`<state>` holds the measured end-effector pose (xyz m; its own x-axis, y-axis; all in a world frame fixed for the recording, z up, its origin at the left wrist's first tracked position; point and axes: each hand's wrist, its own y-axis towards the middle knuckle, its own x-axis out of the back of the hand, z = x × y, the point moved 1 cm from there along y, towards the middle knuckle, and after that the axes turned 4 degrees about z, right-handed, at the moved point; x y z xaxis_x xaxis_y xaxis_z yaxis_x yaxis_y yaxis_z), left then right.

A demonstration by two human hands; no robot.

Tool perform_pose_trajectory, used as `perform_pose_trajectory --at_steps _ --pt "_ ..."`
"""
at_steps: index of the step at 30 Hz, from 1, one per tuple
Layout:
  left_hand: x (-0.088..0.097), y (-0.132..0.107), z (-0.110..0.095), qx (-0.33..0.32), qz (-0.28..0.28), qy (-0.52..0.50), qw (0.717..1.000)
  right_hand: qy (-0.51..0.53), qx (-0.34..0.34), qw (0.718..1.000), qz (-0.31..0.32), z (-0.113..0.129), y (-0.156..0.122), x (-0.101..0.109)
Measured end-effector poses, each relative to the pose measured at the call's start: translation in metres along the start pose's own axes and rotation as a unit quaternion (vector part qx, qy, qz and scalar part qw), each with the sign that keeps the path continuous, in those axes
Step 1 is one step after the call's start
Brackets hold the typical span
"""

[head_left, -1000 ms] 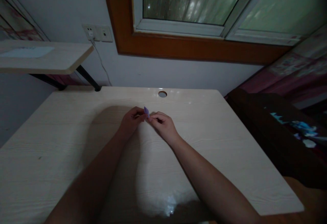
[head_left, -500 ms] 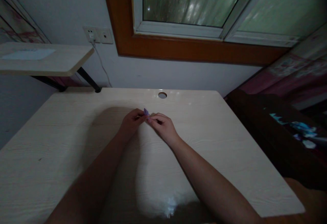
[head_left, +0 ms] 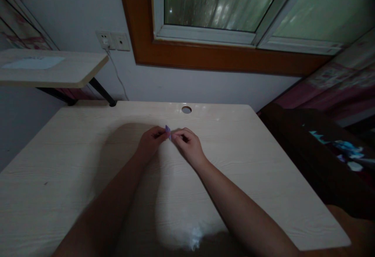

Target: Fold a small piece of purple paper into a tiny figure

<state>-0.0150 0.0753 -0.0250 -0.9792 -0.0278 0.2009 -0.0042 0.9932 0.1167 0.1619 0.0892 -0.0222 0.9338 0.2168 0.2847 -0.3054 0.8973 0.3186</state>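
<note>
A small purple folded piece, perhaps paper, (head_left: pixel 168 129) is pinched between the thumb and fingers of my left hand (head_left: pixel 150 140), just over the desk. Its pointed tip sticks up past the fingertips, and the fingers hide part of it. My right hand (head_left: pixel 189 143) is close on the right side, thumb and forefinger drawn together in a pinch at the piece's edge. Whether those right fingertips touch the piece or hold anything is too small to make out. Both forearms reach in over the pale wood-grain desk (head_left: pixel 234 151).
Beyond the hands, a round cable hole (head_left: pixel 186 109) opens in the desk near its back edge. A raised shelf (head_left: pixel 82 69) with a paper sheet (head_left: pixel 33 62) stands at the back left. A plugged-in cable (head_left: pixel 117 73) hangs by the wall. Dark furniture (head_left: pixel 295 140) borders the right side.
My right fingertips have shifted slightly right, off the lower part of the purple piece. My left hand keeps its pinch in about the same place.
</note>
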Motion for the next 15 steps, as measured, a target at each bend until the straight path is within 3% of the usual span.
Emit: perform_pose_trajectory --at_steps 4,9,15 --pt "-0.003 0.001 0.004 -0.005 0.017 0.004 1.000 0.045 -0.035 0.998 -0.035 -0.007 0.000 -0.001" --pt "-0.008 0.002 0.006 -0.023 0.010 -0.064 0.998 0.134 -0.062 0.989 -0.018 -0.016 0.000 -0.004" --pt "-0.009 0.001 0.008 -0.031 0.012 -0.055 0.998 0.176 -0.070 0.982 0.003 -0.017 0.000 -0.003"
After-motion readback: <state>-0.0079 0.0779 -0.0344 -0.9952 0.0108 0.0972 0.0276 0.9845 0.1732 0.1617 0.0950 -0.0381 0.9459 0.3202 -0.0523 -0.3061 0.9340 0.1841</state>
